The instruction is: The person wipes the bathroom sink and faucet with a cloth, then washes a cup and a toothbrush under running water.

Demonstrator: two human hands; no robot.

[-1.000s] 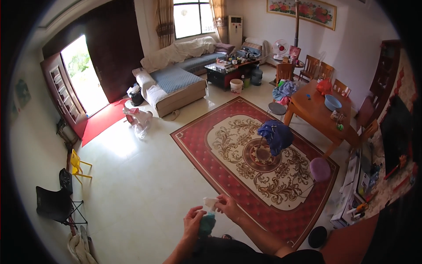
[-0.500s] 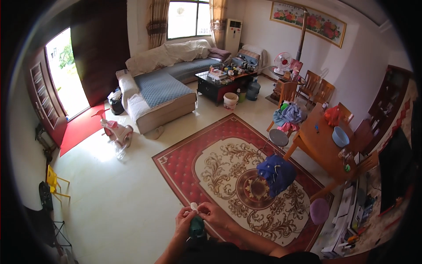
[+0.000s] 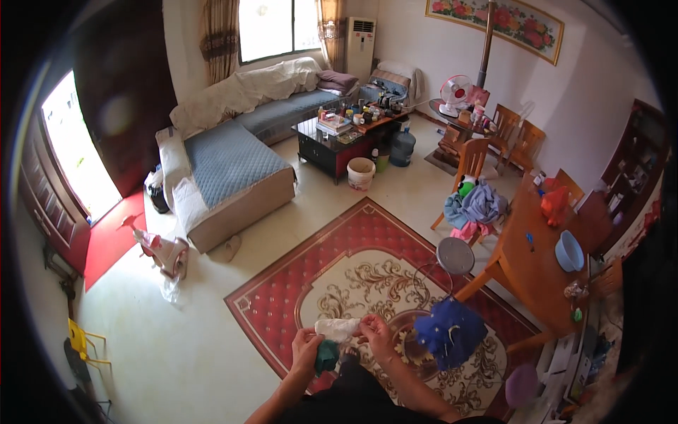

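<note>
A small white cloth piece (image 3: 337,330), perhaps a sock, is held out lengthwise between my two hands over the rug. My left hand (image 3: 306,346) pinches its left end. My right hand (image 3: 378,336) grips the opposite end between thumb and fingers. Below the white piece, against my left hand, hangs a crumpled dark green cloth-like bundle (image 3: 326,355); whether the same fingers hold it is hard to make out. Both forearms come up from the lower edge, and my dark-clothed leg and a foot show beneath.
A red and cream patterned rug (image 3: 282,304) lies under me. Dark blue cloth (image 3: 450,333) covers something on it, near a round stool (image 3: 455,255). At right stands a wooden table (image 3: 526,283) with a blue basin (image 3: 568,251); at left, a sofa (image 3: 240,212) and a ride-on toy (image 3: 161,251).
My hands have moved apart, and the white piece, bunched small before, is now stretched out between them. The green bundle remains by my left hand. The whole view has shifted.
</note>
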